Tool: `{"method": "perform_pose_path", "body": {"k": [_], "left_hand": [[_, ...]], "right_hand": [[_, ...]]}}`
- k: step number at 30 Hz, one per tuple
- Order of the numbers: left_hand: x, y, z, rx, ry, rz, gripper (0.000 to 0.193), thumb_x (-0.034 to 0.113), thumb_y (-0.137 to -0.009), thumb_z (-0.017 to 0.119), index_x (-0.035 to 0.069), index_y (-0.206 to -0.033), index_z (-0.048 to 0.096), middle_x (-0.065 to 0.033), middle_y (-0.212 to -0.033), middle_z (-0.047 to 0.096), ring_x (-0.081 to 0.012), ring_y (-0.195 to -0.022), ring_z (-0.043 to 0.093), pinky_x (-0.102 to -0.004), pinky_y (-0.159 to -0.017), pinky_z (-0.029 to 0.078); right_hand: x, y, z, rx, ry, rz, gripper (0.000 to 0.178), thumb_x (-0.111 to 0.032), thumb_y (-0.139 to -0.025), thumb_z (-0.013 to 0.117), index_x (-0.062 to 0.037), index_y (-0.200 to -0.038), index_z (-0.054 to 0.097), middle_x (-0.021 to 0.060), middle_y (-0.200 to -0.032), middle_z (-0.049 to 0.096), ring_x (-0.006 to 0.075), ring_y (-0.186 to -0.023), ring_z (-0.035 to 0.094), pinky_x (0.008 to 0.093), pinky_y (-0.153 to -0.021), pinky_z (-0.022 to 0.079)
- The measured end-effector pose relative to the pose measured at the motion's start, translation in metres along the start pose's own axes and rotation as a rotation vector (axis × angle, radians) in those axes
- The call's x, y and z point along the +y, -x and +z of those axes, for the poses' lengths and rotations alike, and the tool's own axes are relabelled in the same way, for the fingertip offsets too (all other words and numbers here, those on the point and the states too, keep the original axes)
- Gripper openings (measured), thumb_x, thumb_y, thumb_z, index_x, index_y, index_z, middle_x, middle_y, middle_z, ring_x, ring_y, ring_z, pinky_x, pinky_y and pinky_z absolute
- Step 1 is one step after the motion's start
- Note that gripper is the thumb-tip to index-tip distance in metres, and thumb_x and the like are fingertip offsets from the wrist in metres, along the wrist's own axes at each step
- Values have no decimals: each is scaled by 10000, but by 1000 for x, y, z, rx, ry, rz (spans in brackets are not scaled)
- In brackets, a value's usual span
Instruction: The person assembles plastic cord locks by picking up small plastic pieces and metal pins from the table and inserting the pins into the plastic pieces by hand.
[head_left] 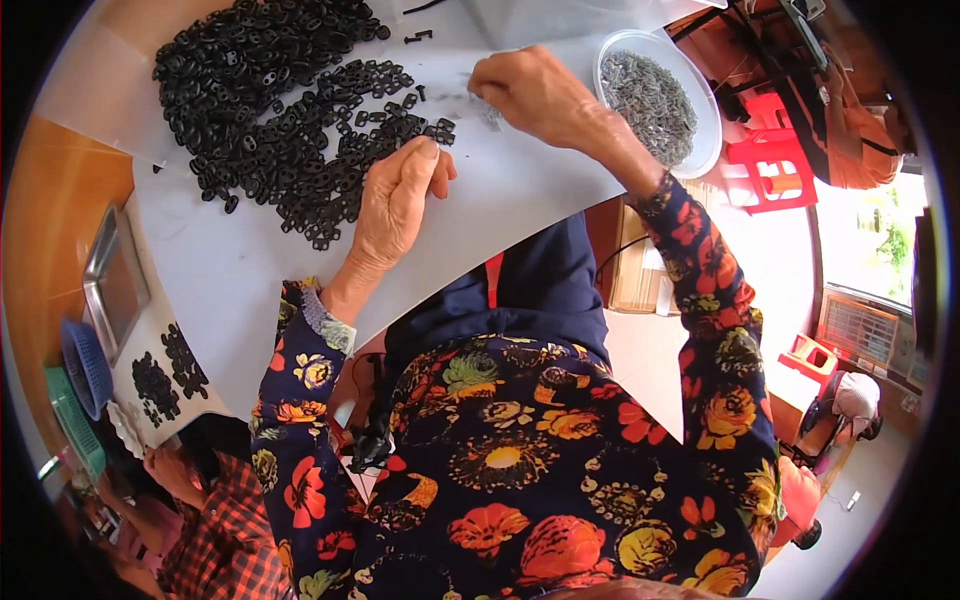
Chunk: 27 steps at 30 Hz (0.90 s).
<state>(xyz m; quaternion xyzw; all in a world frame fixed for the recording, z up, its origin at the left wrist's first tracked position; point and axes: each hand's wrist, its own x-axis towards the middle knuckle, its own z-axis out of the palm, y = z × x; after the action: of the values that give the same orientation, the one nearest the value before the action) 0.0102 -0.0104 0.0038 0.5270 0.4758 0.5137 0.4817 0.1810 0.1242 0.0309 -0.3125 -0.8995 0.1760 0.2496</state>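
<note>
A big heap of small black plastic pieces (250,85), many with two holes, covers the left of the pale table (470,190). At the heap's right edge my left hand (398,198) is closed, thumb against fingers, with a black two-holed piece (440,130) at its fingertips. To the right, my right hand (535,95) has its fingers bent together over a few small shiny metal bits (490,116). What sits between those fingertips is hidden. Close to the right wrist stands a round clear tub (708,155) full of small metal screws (648,105).
A few black pieces (418,38) lie apart at the table's far side. At the left are a metal tray (112,285), blue and green baskets (85,365), and a co-worker's checked sleeve (235,520). Red stools (775,165) and a cardboard box (640,270) stand at the right.
</note>
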Motion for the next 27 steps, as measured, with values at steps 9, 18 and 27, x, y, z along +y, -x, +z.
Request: {"method": "perform_pose_path", "body": {"k": [9, 18, 27], "left_hand": [[3, 1, -1, -7, -9, 8, 444, 321, -995, 399, 9, -682, 448, -43, -602, 460, -152, -687, 483, -298, -688, 416], [3, 1, -1, -5, -2, -11, 437, 317, -991, 407, 7, -685, 446, -44, -604, 455, -154, -688, 479, -300, -698, 419], [4, 1, 1, -6, 7, -32, 452, 336, -988, 410, 6, -682, 449, -44, -601, 452, -153, -681, 480, -302, -698, 422]], "right_hand": [[8, -6, -1, -92, -93, 112, 139, -58, -825, 585, -3, -931, 657, 153, -798, 666, 290, -706, 639, 351, -678, 506], [6, -9, -8, -67, -182, 183, 161, -107, -806, 579, -40, -907, 684, 144, -803, 674, 303, -732, 648, 363, -698, 514], [9, -17, 2, -160, -126, 128, 163, -105, -794, 593, -43, -912, 689, 142, -791, 674, 297, -711, 648, 362, -679, 517]]}}
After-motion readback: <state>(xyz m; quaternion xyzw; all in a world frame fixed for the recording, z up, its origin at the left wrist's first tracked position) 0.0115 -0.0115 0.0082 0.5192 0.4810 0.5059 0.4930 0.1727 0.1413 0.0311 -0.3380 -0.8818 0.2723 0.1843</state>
